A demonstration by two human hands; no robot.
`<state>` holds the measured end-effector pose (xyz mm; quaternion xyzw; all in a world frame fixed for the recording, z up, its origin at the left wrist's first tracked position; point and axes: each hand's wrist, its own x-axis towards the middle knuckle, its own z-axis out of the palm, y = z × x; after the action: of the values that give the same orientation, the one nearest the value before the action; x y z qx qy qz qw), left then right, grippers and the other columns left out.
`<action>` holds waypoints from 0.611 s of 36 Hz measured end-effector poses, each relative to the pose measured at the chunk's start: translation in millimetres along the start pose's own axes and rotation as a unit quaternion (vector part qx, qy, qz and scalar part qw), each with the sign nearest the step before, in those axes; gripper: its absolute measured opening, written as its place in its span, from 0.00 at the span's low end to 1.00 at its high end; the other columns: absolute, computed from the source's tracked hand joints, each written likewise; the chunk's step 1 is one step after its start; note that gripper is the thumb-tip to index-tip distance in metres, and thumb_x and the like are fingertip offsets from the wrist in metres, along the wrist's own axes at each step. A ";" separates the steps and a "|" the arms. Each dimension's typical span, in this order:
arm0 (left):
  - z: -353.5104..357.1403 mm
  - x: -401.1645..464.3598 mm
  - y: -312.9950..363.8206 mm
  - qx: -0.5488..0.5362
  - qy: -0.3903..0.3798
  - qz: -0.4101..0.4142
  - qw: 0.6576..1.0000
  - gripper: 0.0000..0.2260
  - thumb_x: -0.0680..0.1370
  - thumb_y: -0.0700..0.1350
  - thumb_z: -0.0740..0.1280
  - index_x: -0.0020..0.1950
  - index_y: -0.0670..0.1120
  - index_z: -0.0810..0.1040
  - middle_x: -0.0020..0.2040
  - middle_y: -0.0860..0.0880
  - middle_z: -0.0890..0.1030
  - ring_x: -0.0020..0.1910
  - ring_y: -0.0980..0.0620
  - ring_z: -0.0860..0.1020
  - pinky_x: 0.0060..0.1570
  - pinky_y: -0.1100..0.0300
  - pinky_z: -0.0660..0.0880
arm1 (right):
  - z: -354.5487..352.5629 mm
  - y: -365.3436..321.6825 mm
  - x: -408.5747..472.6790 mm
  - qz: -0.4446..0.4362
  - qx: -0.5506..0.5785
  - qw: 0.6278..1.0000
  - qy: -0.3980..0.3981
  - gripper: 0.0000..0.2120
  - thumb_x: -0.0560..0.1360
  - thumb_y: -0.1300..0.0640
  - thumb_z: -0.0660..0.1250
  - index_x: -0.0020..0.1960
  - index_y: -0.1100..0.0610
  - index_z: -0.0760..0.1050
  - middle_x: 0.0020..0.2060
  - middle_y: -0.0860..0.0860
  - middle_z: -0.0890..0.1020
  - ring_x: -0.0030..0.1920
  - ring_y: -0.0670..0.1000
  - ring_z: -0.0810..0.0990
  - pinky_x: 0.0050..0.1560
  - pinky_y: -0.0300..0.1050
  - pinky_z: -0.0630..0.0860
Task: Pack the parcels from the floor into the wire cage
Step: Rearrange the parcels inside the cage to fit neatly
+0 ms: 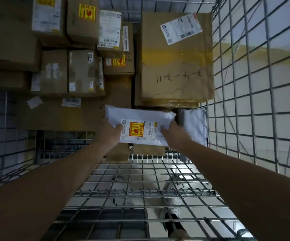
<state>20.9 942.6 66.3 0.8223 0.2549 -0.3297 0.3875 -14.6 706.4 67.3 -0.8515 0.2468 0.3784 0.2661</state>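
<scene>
Two hands, one white poly parcel, held over the stack inside the wire cage.

We've got the left hand pinching the parcel's left end, thumb on top near the label, & the right hand curled round its right end; fingers underneath are hidden. Its long axis runs left-right across our view, roughly parallel to the cage front, label face up w/ the orange fragile sticker near the middle. Parcel sits just ahead of both grips, neither hand clearly nearer. It hovers above small brown boxes, just left of a second white bag standing against the right mesh & just short of the big brown carton. We'd judge the drop needs that gap below: lower flat, keep axis as is.
</scene>
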 end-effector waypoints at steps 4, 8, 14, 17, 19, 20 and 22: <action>-24.3 18.9 2.4 0.026 0.013 -0.014 0.999 0.15 0.84 0.45 0.63 0.66 0.37 0.77 0.64 0.39 0.80 0.59 0.41 0.80 0.47 0.59 0.74 | 0.4 -21.8 6.3 -0.051 0.002 0.999 0.000 0.24 0.84 0.41 0.55 0.65 0.61 0.69 0.51 0.61 0.81 0.49 0.62 0.81 0.47 0.51 0.78; -43.7 37.3 -4.0 0.040 0.054 -0.030 0.997 0.18 0.85 0.49 0.63 0.67 0.37 0.75 0.64 0.38 0.80 0.61 0.39 0.80 0.53 0.53 0.75 | 13.1 -48.4 25.8 -0.061 -0.018 0.997 -0.036 0.23 0.84 0.45 0.57 0.63 0.65 0.72 0.45 0.58 0.80 0.46 0.59 0.81 0.43 0.46 0.75; -46.6 45.0 -14.6 0.046 0.093 0.015 0.994 0.21 0.85 0.48 0.63 0.75 0.40 0.68 0.70 0.37 0.75 0.67 0.38 0.76 0.59 0.53 0.71 | 32.6 -62.4 39.4 -0.056 -0.015 0.998 -0.031 0.17 0.84 0.55 0.56 0.67 0.64 0.70 0.60 0.63 0.77 0.61 0.62 0.77 0.51 0.48 0.69; -46.5 41.9 -15.7 0.043 0.092 0.018 0.995 0.23 0.84 0.47 0.64 0.77 0.40 0.66 0.71 0.37 0.74 0.68 0.37 0.75 0.63 0.52 0.71 | 32.7 -51.9 37.1 -0.090 0.011 0.995 -0.032 0.15 0.84 0.47 0.58 0.58 0.59 0.69 0.44 0.55 0.78 0.48 0.59 0.79 0.41 0.45 0.70; -46.1 38.4 -12.5 0.054 0.107 -0.009 0.993 0.31 0.81 0.54 0.66 0.78 0.40 0.63 0.73 0.37 0.72 0.69 0.36 0.73 0.66 0.48 0.71 | 19.9 -44.5 27.7 -0.110 0.012 0.993 -0.038 0.16 0.84 0.45 0.59 0.57 0.58 0.71 0.43 0.54 0.80 0.47 0.59 0.80 0.39 0.45 0.72; -45.8 34.7 -10.2 0.090 0.133 -0.026 0.987 0.35 0.79 0.58 0.67 0.78 0.40 0.61 0.74 0.37 0.70 0.70 0.35 0.71 0.69 0.45 0.69 | 11.5 -39.1 23.7 -0.114 -0.009 0.993 -0.038 0.16 0.84 0.47 0.59 0.62 0.59 0.72 0.50 0.57 0.82 0.51 0.60 0.81 0.44 0.46 0.74; -44.3 21.0 -3.0 0.184 0.196 -0.006 0.963 0.33 0.79 0.56 0.68 0.76 0.39 0.62 0.73 0.36 0.67 0.72 0.35 0.66 0.71 0.40 0.64 | -8.2 -28.5 14.0 -0.113 -0.054 0.992 -0.025 0.17 0.84 0.54 0.58 0.69 0.62 0.71 0.59 0.61 0.80 0.58 0.62 0.80 0.54 0.50 0.75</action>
<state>47.8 983.5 70.8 0.9264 0.2659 -0.2053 0.1702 15.5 719.1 68.7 -0.8775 0.1217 0.3795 0.2669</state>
